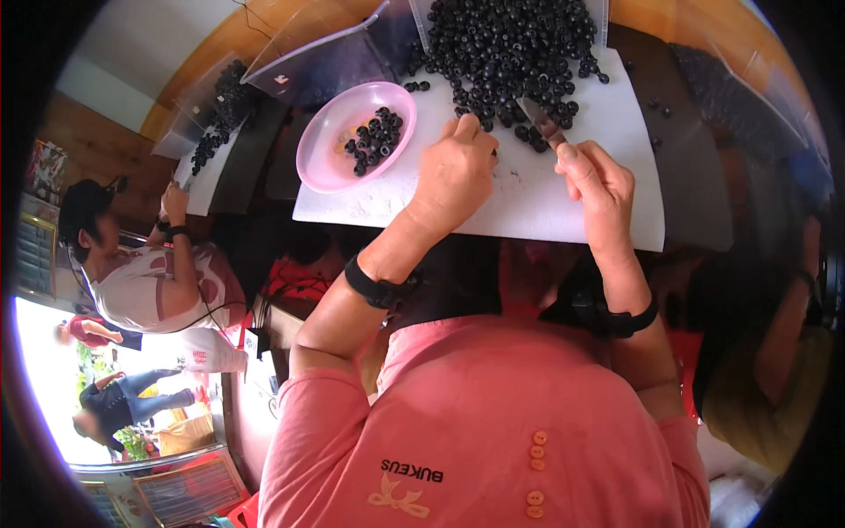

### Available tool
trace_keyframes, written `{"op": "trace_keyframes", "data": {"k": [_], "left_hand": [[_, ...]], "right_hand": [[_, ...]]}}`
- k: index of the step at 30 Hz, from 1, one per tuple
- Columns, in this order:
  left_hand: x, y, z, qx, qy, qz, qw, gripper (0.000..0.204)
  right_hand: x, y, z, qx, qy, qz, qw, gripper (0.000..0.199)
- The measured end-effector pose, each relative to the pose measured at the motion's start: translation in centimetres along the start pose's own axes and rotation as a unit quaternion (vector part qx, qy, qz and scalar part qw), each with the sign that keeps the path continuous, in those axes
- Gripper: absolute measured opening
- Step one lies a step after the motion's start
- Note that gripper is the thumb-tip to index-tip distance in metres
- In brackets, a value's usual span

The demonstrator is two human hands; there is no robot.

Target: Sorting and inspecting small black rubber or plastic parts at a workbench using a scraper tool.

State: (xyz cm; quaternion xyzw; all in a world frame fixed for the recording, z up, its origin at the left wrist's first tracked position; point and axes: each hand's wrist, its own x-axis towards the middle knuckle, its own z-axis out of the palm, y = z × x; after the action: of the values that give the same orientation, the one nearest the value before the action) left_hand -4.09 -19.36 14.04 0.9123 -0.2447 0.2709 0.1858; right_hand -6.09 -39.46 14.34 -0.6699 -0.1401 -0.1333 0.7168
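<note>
My right hand (600, 180) is closed around the handle of a small knife (543, 123). Its metal blade points up and left, over the near edge of a heap of small black round parts (506, 53), several with a hole in the middle. Just left of the blade, my left hand (456, 167) is closed, fingers curled in a pinch at the heap's edge. What it pinches is mostly hidden; a dark bit shows beside its fingers. Further left, a pink bowl (319, 150) holds more black parts (376, 141).
A white board (607, 202) lies under the heap, bowl and hands. Clear plastic panels (326, 57) stand behind it. A few loose black parts (658, 107) lie on the dark surface at right. At left a co-worker (150, 264) sits at another board; an arm (783, 326) shows at right.
</note>
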Motion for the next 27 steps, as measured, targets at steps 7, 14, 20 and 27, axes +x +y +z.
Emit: {"op": "trace_keyframes", "data": {"k": [7, 14, 20, 27], "left_hand": [[-0.5, 0.0, 0.1, 0.003, 0.008, -0.03, 1.0, 0.024], [-1.0, 1.0, -1.3, -0.487, 0.002, -0.219, 0.845, 0.018], [-1.7, 0.8, -1.5, -0.635, 0.009, -0.28, 0.72, 0.018], [-2.0, 0.7, -1.4, -0.676, 0.007, -0.282, 0.681, 0.019]], "right_hand": [[0.1, 0.4, 0.6, -0.04, 0.001, 0.008, 0.999, 0.037], [0.3, 0.5, 1.0, -0.18, -0.019, -0.016, 0.983, 0.043], [0.4, 0.0, 1.3, -0.253, -0.031, -0.037, 0.966, 0.043], [0.3, 0.2, 1.2, -0.287, -0.044, -0.043, 0.956, 0.044]]}}
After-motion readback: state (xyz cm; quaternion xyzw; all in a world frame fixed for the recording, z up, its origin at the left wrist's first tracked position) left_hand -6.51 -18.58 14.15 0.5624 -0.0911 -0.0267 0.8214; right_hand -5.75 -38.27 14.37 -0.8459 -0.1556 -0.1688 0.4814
